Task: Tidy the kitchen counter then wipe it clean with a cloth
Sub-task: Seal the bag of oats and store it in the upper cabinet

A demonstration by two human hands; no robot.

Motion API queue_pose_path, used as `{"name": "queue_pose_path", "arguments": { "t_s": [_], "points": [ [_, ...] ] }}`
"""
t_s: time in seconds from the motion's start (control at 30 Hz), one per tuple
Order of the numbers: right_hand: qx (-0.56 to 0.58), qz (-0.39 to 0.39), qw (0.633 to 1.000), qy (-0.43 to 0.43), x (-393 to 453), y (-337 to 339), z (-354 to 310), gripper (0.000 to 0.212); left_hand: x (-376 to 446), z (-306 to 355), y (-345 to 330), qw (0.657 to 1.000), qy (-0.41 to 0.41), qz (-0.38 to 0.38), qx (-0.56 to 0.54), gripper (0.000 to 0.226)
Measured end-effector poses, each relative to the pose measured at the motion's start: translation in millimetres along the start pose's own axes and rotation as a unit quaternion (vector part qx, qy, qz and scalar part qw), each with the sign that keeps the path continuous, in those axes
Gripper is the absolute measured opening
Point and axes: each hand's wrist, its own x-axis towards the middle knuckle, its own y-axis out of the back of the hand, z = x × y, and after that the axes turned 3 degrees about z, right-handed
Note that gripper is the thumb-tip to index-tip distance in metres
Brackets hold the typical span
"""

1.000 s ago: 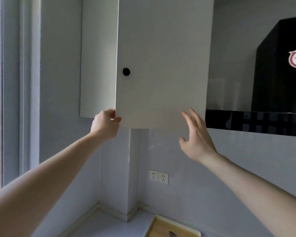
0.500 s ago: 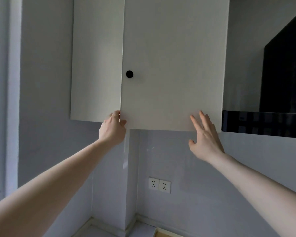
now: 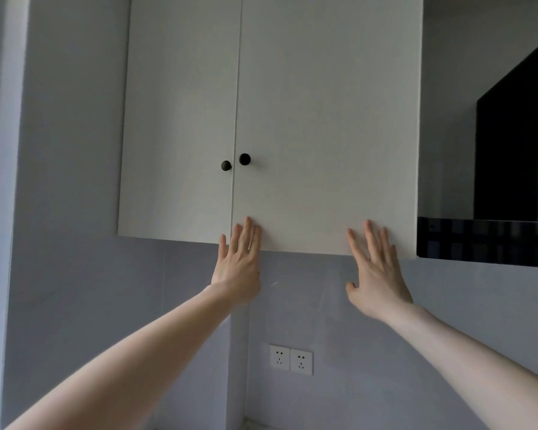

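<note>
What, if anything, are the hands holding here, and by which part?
Nothing is held. The left hand and right hand lie flat, fingers straight, against the lower edge of the right cabinet door.

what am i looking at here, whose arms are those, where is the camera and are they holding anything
There is no machine here. A person wears a wide-angle camera on the head, so the picture shows what they see: their own two bare arms reaching up.

The left hand and the right hand both lie flat, fingers straight, against the bottom edge of the right cabinet door. Neither has a grip on anything; they seem to press the door. Both doors of the white wall cabinet look closed, with two black knobs side by side at the seam.

Below are two wall sockets; at the right is a black range hood. The counter itself is hardly in view.
</note>
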Motion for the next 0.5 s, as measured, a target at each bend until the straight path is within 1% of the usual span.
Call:
{"name": "queue_pose_path", "arguments": {
  "t_s": [0.13, 0.3, 0.5],
  "points": [
    [-0.018, -0.011, 1.0, 0.004, 1.1, -5.1, -0.4, 0.109, 5.3, 6.2, 2.7, 1.0, 0.0, -0.03, -0.006, 0.1],
    [-0.044, -0.042, 0.998, 0.017, 4.4, -7.8, 1.6, 0.109, 8.3, 14.0, -0.3, 0.998, -0.005, -0.069, -0.003, 0.097],
    [-0.066, -0.056, 0.996, 0.028, 4.3, -10.3, 7.8, 0.109, 7.3, 26.0, -4.2, 0.996, -0.011, -0.085, -0.027, 0.092]
  ]
}}
